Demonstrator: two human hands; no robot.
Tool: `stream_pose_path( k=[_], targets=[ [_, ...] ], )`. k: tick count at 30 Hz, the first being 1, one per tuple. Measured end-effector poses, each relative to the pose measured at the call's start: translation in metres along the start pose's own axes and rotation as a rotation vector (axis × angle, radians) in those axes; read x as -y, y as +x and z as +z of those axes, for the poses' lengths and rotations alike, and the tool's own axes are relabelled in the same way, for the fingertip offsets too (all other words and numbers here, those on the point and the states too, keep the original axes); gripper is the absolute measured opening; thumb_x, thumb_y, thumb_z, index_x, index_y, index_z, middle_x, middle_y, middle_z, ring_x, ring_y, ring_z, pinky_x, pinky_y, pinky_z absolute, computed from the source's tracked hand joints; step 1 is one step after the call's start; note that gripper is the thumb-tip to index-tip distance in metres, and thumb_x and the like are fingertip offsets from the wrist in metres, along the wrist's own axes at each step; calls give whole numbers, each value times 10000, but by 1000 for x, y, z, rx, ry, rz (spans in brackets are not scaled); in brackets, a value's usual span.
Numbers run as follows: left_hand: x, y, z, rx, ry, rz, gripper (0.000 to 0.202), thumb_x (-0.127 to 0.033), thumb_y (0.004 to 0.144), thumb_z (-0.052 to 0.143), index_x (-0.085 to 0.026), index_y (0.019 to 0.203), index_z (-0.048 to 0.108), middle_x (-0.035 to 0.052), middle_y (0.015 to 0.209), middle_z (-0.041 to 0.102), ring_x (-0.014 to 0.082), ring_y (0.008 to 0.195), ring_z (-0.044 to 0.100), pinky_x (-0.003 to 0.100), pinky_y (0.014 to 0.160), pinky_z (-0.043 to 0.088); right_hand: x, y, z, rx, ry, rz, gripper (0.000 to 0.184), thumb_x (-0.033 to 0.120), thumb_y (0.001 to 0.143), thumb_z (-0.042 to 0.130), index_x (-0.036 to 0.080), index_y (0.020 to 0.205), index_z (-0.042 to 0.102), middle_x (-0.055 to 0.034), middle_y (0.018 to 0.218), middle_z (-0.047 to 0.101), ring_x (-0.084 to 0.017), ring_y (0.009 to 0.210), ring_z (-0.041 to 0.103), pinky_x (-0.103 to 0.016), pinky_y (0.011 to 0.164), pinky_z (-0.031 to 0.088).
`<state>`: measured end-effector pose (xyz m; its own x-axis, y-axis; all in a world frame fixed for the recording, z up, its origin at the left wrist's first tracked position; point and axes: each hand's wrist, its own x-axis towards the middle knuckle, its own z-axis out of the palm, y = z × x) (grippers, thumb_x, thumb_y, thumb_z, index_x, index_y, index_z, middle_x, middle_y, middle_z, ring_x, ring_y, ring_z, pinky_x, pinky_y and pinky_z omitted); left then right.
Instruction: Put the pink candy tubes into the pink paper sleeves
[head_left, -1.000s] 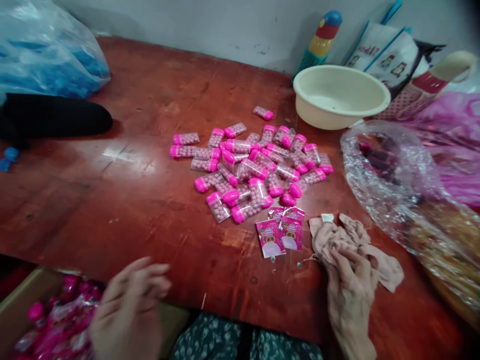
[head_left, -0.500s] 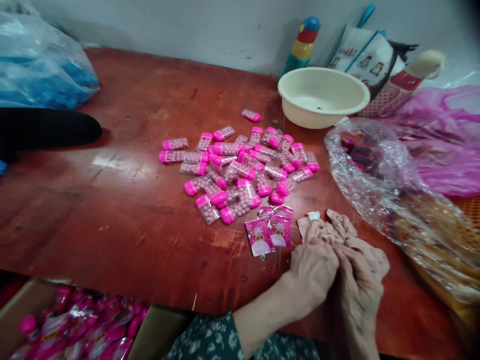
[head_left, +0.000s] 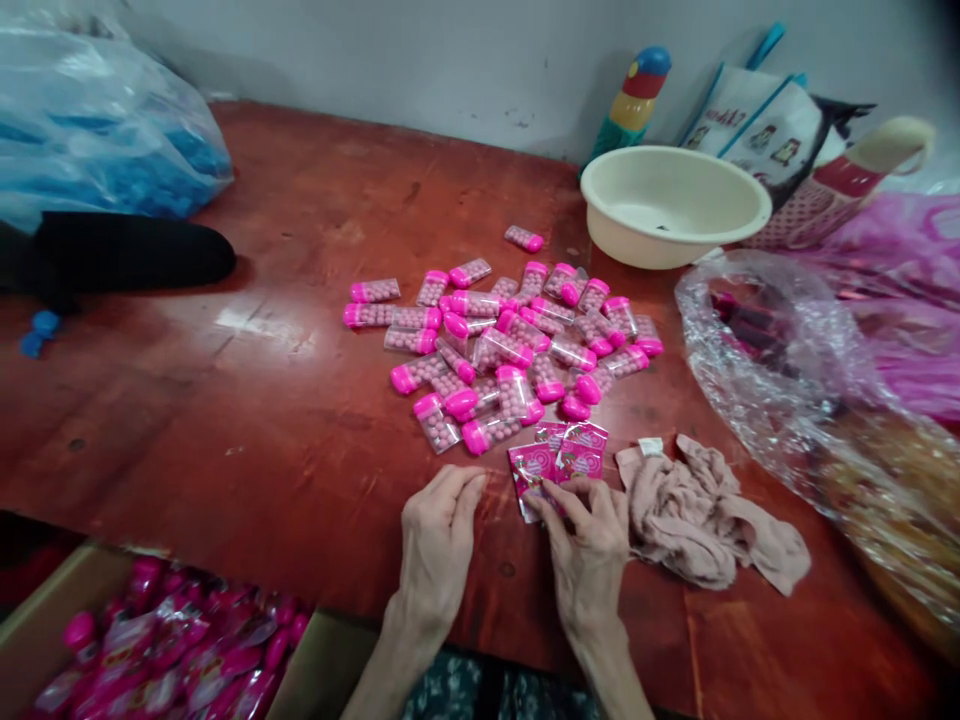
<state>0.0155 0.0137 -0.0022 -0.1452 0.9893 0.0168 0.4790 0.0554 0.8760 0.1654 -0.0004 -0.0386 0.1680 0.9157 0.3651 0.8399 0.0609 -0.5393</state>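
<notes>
The right hand [head_left: 589, 550] lies on the red-brown wooden counter [head_left: 247, 420] with its bent fingertips on the near end of the leftmost of the pink printed foil sachets [head_left: 534, 468]; whether it pinches that sachet I cannot tell; three sachets show, two side by side and a third partly under them at their twelve o'clock; the long axis of each runs roughly from six to twelve o'clock, the leftmost leaning towards eleven, printed faces up; the left hand [head_left: 439, 540], at nine o'clock of the right, rests loosely curled with fingertips on the bare wood, holding nothing; at twelve o'clock of the sachets lies a heap of clear plastic vials with pink caps [head_left: 495, 345], full of pink beads, pointing every way, too many and too overlapped to count, with one stray vial [head_left: 523, 238] apart at the heap's twelve o'clock; one crumpled beige cloth [head_left: 705, 510] lies just beside the right hand at three o'clock; one cream plastic basin [head_left: 675, 205] stands at one o'clock.
</notes>
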Motion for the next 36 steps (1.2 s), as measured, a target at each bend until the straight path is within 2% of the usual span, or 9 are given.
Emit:
stream_pose_path(
  k=[7,10,13,15,17,21,28,33,36],
  targets=[
    [-6,0,11,-7,-210,-167,154,-267,799,575,-169,755,686,32,711,670,148,583,579,230,542,436,-1,2,-4,-69,21,-18,144,238,849,597,214,854,739,-59,759,582,-197,741,480,-331,648,444],
    [-13,2,19,100,-408,-276,165,-298,746,646,-146,782,700,23,669,666,156,593,585,236,565,452,3,2,-12,-122,32,-118,158,182,840,607,265,876,736,-54,825,613,-196,795,510,-345,709,459],
    [-18,4,25,180,-683,-355,168,-289,759,642,-136,782,709,8,654,661,152,634,587,243,625,464,9,2,-21,-80,132,-207,214,144,801,646,304,922,724,-45,923,639,-207,894,530,-372,795,460],
    [-20,4,26,151,-848,-418,148,-258,766,639,-137,804,715,8,682,673,147,667,590,252,670,470,14,2,-24,-5,286,-65,318,185,772,683,286,1073,665,-58,1034,626,-219,952,547,-382,819,472],
    [-21,4,26,133,-955,-473,119,-224,746,663,-140,809,720,4,674,677,134,651,584,251,679,472,20,1,-25,73,471,175,412,253,752,702,238,1153,608,-75,1070,621,-219,923,582,-367,784,501],
    [-21,1,25,119,-1014,-504,30,-161,688,712,-133,696,716,-7,607,658,95,584,552,207,620,453,32,-2,-19,164,718,444,118,291,799,641,176,778,662,0,699,630,-142,610,574,-254,589,491],
    [-18,3,25,54,-1098,-634,75,-124,604,755,-116,614,681,0,571,653,86,532,558,192,551,455,40,-2,-15,155,625,368,340,322,882,500,170,581,539,42,527,423,-92,472,374,-206,438,326],
    [-12,5,22,-15,-1072,-589,85,-135,627,749,-124,650,667,-15,611,655,75,559,554,186,585,454,39,3,-17,254,616,350,175,319,842,573,185,911,664,-32,819,668,-164,713,596,-252,639,473],
    [-9,3,20,-65,-972,-531,102,-154,651,741,-126,653,642,-22,615,643,79,573,555,186,588,456,41,4,-15,241,622,428,136,310,816,618,187,815,676,-5,696,671,-146,595,591,-235,559,475]
  ],
)
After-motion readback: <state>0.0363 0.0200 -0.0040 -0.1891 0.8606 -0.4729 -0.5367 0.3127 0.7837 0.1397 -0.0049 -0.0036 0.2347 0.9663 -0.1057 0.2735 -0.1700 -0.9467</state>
